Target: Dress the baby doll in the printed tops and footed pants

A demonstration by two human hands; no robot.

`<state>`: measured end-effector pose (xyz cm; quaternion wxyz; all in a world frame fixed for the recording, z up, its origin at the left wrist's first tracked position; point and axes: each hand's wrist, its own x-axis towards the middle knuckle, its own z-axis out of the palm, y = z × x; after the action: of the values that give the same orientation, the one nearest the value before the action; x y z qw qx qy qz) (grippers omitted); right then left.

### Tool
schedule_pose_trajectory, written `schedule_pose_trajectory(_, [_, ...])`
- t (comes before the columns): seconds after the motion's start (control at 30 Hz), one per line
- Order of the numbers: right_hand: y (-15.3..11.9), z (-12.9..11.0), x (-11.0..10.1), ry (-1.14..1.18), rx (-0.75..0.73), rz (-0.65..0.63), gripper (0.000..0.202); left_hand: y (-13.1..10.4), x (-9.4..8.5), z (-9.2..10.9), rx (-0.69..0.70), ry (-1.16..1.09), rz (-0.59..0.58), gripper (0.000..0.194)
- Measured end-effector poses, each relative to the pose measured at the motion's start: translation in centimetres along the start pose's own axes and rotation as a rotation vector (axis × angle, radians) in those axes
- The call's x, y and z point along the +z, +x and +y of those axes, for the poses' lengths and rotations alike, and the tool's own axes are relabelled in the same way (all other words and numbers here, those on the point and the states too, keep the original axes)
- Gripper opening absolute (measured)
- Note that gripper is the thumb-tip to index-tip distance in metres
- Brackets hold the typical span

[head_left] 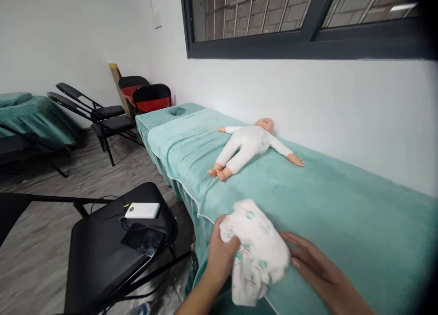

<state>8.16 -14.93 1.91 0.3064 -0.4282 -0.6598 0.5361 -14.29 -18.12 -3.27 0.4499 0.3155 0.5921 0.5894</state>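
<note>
White walls (308, 96) met a dark-framed window (253, 11) with metal bars behind its glass; below it, a bed (359, 214) under a green cover ran along the wall, with a round hole (177, 111) sunk in its far end. On the cover, near the wall, a baby doll (248, 144) in a white suit lay on its back, arms spread, bare feet toward the person.

At the near edge of the bed, well apart from the doll, a white diaper (262, 242) with teal prints was held up, partly folded and a little blurred; the left hand (222, 246) had its left side pinched, thumb in front; the right hand (316, 262) was at its right edge, fingers rather straight and thumb set apart from them; whether these gripped the diaper or only touched it, I could not tell.

To the left, a black chair (97, 260) carried a white power bank (142, 210), a dark phone (143, 239) and thin cables; at the lower edge of the view was a clear object (139, 309), cut off, perhaps a bottle; its contents could not be made out. Farther back on the grey floor (99, 173) were folding chairs (111, 118) and another green-covered bed (37, 118).
</note>
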Motion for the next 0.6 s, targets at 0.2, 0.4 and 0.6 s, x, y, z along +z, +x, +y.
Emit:
schedule_pose_trajectory(0.2, [0.6, 6.4, -2.1, 0.004, 0.124, 0.197, 0.041, 0.8, -9.4, -5.3, -0.054, 0.044, 0.382, 0.049])
schedule_pose_trajectory(0.4, [0.5, 6.9, -1.8, 0.032, 0.153, 0.212, 0.039, 3.4, -16.6, -8.0, -0.07, 0.148, 0.662, 0.052])
schedule_pose_trajectory(0.6, [0.1, 8.0, -2.2, 0.124, 0.15, 0.249, 0.035, 4.6, -21.9, -5.8, -0.074, 0.342, 0.791, 0.053])
